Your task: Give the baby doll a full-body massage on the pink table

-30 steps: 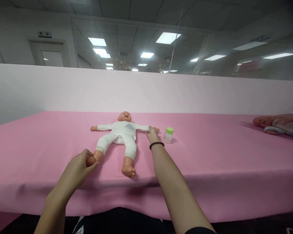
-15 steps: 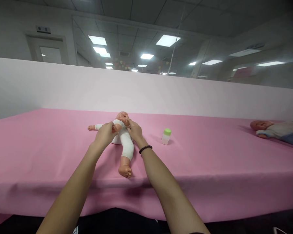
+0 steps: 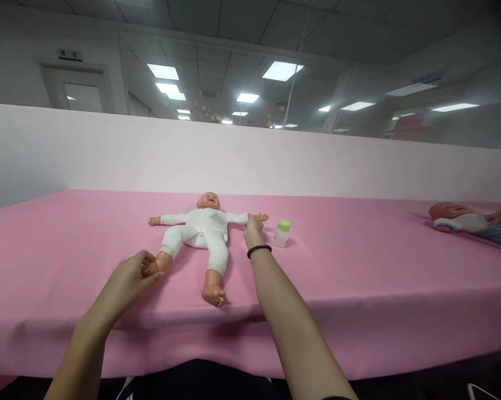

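- A baby doll in a white suit lies on its back on the pink-covered table, limbs spread.
- The left hand has its fingers curled, gripping the doll's foot on the left of the view.
- The right hand, wearing a black beaded bracelet, has its fingers closed on the doll's wrist.
- A green-capped bottle stands near that hand.
- A second doll lies at the far right.
- The sign above the doorway is too small to read.
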Action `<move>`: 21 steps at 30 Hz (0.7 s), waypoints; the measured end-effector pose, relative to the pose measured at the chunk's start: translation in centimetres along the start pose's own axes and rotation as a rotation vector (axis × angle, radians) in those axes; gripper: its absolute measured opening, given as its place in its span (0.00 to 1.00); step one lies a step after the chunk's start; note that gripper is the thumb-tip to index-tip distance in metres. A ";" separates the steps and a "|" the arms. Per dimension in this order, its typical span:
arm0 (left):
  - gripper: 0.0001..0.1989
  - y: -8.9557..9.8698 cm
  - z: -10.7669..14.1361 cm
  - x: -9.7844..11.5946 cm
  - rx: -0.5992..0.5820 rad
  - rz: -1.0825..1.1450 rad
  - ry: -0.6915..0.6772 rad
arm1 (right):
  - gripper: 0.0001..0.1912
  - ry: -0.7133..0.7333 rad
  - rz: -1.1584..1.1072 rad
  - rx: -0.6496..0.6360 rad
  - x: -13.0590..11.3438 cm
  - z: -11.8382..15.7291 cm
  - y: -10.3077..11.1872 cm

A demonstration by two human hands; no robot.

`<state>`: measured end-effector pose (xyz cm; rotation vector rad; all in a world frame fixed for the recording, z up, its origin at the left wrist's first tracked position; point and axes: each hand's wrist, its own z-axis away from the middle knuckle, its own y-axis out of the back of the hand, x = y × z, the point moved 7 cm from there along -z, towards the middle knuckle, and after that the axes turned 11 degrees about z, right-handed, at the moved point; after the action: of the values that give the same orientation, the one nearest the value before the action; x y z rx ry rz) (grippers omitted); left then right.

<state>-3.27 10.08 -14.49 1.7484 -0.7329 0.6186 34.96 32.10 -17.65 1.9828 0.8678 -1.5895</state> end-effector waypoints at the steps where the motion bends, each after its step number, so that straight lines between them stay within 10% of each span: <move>1: 0.16 0.2 -1.0 0.9 0.021 0.010 -0.029 | 0.26 -0.020 0.013 0.013 -0.4 0.4 -0.1; 5: 0.11 0.5 -5.8 6.0 0.127 0.004 -0.153 | 0.25 0.112 0.169 -0.035 -4.0 2.8 -1.1; 12: 0.08 -4.0 -10.4 10.1 0.042 -0.137 -0.168 | 0.23 0.903 0.558 -0.551 -8.6 9.6 -4.8; 21: 0.14 0.3 0.0 3.3 0.084 -0.005 -0.036 | 0.24 0.058 0.062 -0.012 -2.5 1.9 -0.2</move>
<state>-1.27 9.40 -11.89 1.8424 -0.7369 0.6237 33.21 30.47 -15.64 2.0368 0.8275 -1.4960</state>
